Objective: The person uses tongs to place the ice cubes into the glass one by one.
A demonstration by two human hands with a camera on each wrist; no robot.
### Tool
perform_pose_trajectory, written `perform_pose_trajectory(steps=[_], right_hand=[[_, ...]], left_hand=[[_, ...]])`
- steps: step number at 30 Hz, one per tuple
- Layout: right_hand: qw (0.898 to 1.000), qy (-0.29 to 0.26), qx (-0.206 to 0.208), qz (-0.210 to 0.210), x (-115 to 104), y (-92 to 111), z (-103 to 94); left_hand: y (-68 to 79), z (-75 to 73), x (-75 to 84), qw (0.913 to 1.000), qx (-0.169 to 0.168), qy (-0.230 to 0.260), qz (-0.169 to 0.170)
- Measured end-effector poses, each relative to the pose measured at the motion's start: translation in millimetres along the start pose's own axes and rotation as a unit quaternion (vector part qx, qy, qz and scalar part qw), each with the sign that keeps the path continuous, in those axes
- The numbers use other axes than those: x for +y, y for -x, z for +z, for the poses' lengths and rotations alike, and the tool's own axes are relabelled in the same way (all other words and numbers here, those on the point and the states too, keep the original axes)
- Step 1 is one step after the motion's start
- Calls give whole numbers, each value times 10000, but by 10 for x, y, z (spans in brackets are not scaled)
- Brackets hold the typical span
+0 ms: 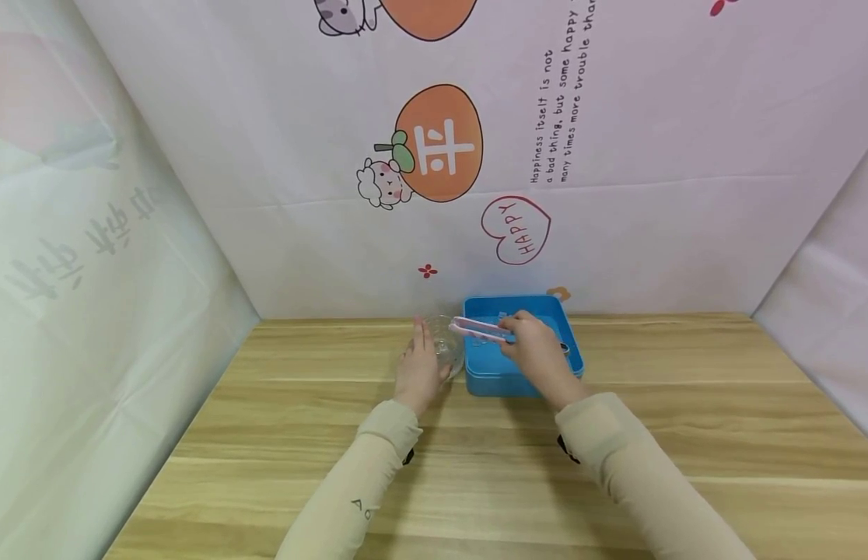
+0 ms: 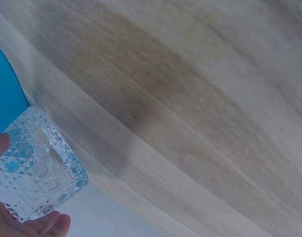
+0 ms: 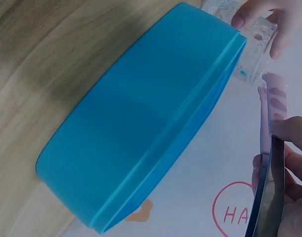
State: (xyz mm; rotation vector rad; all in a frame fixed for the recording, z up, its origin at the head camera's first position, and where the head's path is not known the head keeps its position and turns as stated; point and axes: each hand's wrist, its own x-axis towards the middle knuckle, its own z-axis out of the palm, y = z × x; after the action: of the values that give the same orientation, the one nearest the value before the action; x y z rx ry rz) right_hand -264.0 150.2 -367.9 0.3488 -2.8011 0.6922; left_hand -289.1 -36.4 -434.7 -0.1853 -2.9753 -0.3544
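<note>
My left hand point(image 1: 417, 372) holds a clear cut-glass cup point(image 1: 444, 346) at its side, with thumb and fingers round it. In the left wrist view, a few pale pieces show through the patterned wall of the cup point(image 2: 42, 163). My right hand point(image 1: 537, 351) grips a pair of tongs point(image 1: 479, 329) with pink, paw-like tips. Those tips are over the cup's right rim, close together; whether they pinch anything cannot be made out. Beneath the right hand is an open blue box point(image 1: 521, 385), standing right beside the cup.
Inside the box lie small clear pieces point(image 1: 502, 315) and a dark round item point(image 1: 564, 348), partly covered by the right hand. A printed cloth wall point(image 1: 336, 257) rises just behind the box and cup. Wooden tabletop point(image 1: 686, 404) extends to both sides.
</note>
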Motion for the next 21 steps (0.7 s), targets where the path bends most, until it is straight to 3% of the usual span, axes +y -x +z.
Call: perform_pose_trajectory(steps=[21], right_hand=[[9995,144,-59,-276,-34,23,82]], left_hand=[[3,-29,-2,9999,-16,119,54]])
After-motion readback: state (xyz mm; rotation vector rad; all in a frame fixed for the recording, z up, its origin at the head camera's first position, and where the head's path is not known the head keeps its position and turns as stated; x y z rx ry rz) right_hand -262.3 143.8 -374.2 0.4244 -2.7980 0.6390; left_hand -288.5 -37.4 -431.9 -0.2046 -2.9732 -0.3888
